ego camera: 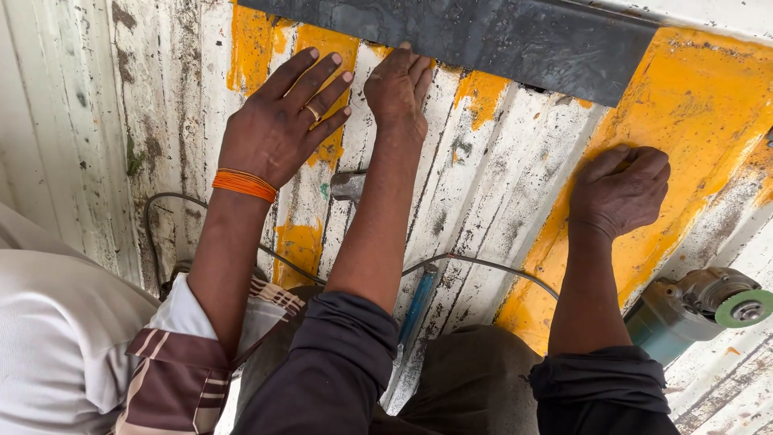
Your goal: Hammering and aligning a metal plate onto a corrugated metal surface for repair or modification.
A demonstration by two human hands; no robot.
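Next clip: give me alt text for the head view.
The person's left hand and right hand press on a ribbed white-and-orange metal panel below a dark metal strip; a co-worker's hand lies flat alongside. An angle grinder rests at right.

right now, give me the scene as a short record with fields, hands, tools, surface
surface: ribbed metal sheet, worn white with orange-yellow paint patches
dark plate: grey flat metal piece lying along the top edge
left hand: left hand pressed flat, fingers at the plate's lower edge
right hand: right hand curled, knuckles down on orange paint
other person: co-worker's hand, orange wristband, ring, spread flat beside the left hand
tools: hammer head under the left forearm; angle grinder at right; cable across the sheet
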